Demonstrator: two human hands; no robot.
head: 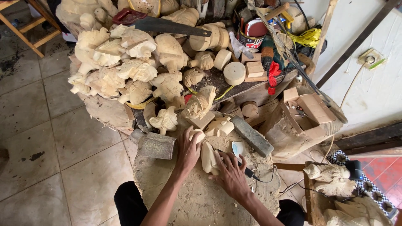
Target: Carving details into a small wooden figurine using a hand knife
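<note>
My left hand (187, 151) reaches forward and closes its fingers on a small pale wooden carving (196, 134) on the sawdust-covered work block (201, 196). My right hand (230, 171) grips a second pale carved wood piece (208, 158) standing upright on the block just beside the left wrist. A thin dark tool with a cord (250, 172) lies under the right hand's fingers.
A heap of pale wood carvings (125, 67) fills the bench ahead, with a handsaw (163, 25) on top. A grey sharpening stone (251, 136), a rough grey block (157, 145), a cardboard box (307, 111), round wood discs (233, 73) and more carvings (331, 180) lie around.
</note>
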